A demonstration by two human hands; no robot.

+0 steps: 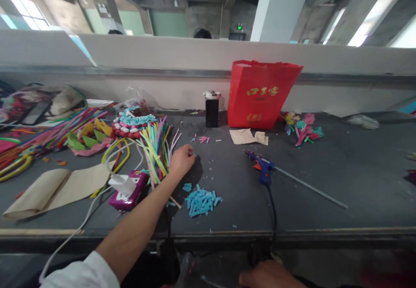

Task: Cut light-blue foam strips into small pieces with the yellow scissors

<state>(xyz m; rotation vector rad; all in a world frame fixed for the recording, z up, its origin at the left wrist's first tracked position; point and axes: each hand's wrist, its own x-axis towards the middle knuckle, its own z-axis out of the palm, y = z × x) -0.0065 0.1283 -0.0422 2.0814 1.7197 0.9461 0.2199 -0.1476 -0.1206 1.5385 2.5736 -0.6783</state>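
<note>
My left hand (pixel 182 160) is over the dark table, just right of a bundle of coloured pipe cleaners (pixel 157 149). Its fingers are curled together, and whatever they hold, if anything, is too small to name. Below it lies a pile of short light-blue pieces (pixel 202 200). A few pink pieces (pixel 204 139) lie beyond the hand. My right hand (pixel 268 275) is low at the bottom edge, below the table front, blurred, with its fingers partly hidden near a dark object. A blue glue gun (pixel 264 170) with a long glue stick rests on the table.
A red bag (pixel 261 95) stands at the back beside a black phone (pixel 212 113). Pink and teal flowers (pixel 305 127) lie right of it. On the left are a purple power strip (pixel 130 192) with a white cable, brown paper (pixel 78 184) and a beaded blue-flower piece (pixel 134 121).
</note>
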